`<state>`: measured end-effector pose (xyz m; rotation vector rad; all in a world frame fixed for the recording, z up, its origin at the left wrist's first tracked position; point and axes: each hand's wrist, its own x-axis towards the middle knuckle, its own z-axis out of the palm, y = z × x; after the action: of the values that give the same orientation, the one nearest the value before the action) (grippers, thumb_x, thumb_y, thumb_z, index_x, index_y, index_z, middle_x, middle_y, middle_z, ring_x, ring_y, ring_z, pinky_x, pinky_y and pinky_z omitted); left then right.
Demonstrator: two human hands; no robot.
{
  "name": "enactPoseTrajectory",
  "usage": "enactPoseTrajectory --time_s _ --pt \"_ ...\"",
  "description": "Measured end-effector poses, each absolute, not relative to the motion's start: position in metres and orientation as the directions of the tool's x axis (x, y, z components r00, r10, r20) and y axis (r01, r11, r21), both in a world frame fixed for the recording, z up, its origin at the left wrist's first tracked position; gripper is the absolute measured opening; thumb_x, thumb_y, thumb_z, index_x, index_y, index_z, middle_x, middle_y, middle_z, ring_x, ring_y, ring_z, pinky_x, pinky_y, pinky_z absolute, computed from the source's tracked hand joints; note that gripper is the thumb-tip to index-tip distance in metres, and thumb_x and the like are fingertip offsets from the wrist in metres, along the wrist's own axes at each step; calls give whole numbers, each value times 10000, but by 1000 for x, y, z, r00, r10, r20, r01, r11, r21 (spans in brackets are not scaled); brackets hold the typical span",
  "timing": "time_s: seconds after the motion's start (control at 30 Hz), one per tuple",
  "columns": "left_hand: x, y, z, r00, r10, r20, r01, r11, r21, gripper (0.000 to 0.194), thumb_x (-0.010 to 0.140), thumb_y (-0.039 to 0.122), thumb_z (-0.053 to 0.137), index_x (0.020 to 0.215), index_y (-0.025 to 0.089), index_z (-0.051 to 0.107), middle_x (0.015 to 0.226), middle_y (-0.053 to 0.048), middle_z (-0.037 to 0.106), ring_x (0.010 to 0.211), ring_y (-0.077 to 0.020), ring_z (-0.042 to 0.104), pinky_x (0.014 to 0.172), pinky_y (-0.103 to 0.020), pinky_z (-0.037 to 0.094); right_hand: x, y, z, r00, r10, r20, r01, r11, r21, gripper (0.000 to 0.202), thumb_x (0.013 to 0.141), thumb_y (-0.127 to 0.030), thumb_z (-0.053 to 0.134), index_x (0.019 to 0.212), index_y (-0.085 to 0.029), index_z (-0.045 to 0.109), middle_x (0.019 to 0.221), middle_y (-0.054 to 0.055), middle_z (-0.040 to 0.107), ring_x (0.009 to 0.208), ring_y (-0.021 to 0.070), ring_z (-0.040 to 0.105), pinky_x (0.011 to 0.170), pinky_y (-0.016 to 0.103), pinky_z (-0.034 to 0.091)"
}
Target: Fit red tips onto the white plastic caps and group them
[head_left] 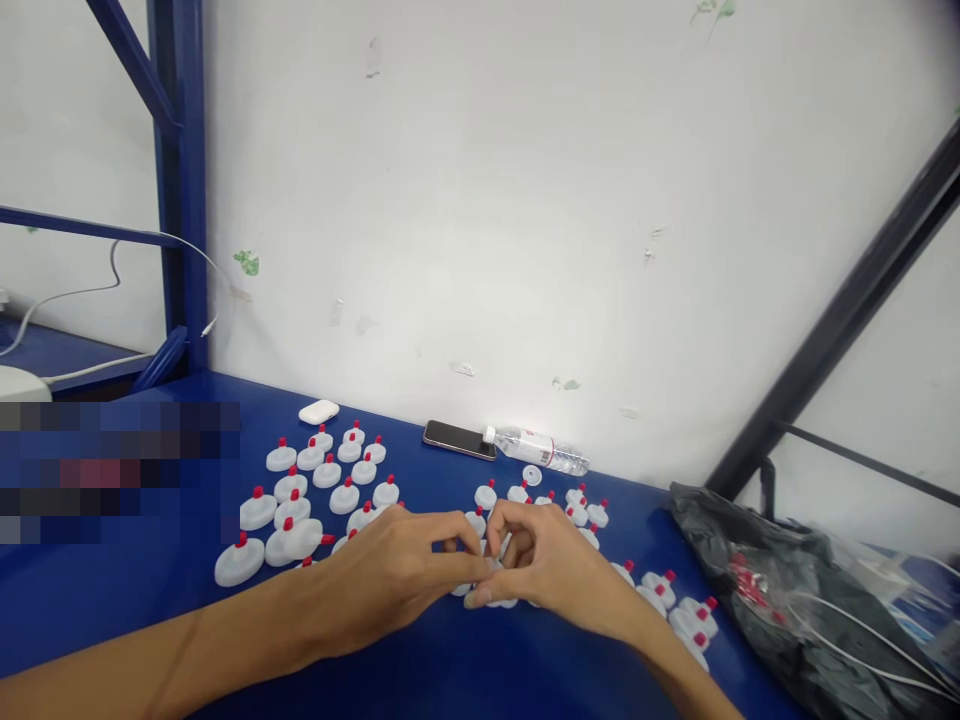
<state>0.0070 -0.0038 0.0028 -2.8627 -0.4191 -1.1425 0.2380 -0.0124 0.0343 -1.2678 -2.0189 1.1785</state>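
My left hand [401, 560] and my right hand [551, 565] meet low in the middle of the head view, over a blue table [360, 670]. Fingers and thumb are pinched together on both, fingertips almost touching. Whatever lies between them is hidden or too small to name. White caps show just behind and under the fingertips. Many white round caps with red tips, such as a white cap [239, 564] at the front left, stand to the left of my left hand. More of them, including a white cap [485, 495], spread behind and to the right of my right hand.
Against the wall lie a phone [459, 440] and a clear water bottle [540, 450] on its side. A small white case [319, 412] rests at the back left. A black plastic bag [750, 560] with small red pieces lies at the right. Blue frame posts [184, 180] rise at left.
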Motion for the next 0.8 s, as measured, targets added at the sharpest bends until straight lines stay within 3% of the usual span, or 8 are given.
enactPoseTrajectory --time_s 0.1,0.3,0.47,0.57,0.67,0.8 --pt "7 -4 3 708 183 682 297 -953 -53 416 883 -69 397 1041 228 642 990 0 709 710 -100 659 547 -242 374 238 -11 33 -442 896 -45 474 191 -860 472 626 -422 953 775 -230 548 538 -103 581 523 96 553 456 208 308" --pt "8 -3 2 702 262 663 392 -919 -52 265 974 43 469 1059 230 637 936 11 669 620 -91 556 498 -254 336 236 -11 38 -440 898 -12 426 197 -883 454 646 -380 944 875 -242 576 705 -92 631 590 87 553 507 211 373" --pt "8 -5 -2 713 269 648 465 -873 -148 184 987 102 479 1032 196 631 932 -22 670 621 -127 563 494 -290 319 239 -12 41 -469 883 20 394 230 -890 462 662 -365 936 993 -244 637 849 -43 702 777 140 651 735 280 520" --pt "7 -4 -4 717 275 640 481 -860 -170 209 980 76 475 1034 191 641 975 -35 687 656 -139 586 498 -298 308 239 -11 40 -476 879 35 390 246 -887 439 682 -385 922 996 -239 652 814 -47 698 729 137 649 705 284 523" --pt "5 1 -5 699 310 645 454 -888 -66 238 1004 87 479 1062 207 676 973 -20 692 645 -121 581 498 -278 321 238 -10 40 -487 872 54 394 274 -877 411 699 -391 913 991 -238 668 831 -45 717 676 126 643 655 278 510" --pt "7 8 -3 617 425 662 315 -905 287 210 1023 166 553 1074 229 747 987 -16 711 713 -99 631 601 -218 431 238 -11 42 -486 866 113 403 337 -851 396 726 -370 902 1031 -250 680 932 -24 770 724 131 659 688 287 507"
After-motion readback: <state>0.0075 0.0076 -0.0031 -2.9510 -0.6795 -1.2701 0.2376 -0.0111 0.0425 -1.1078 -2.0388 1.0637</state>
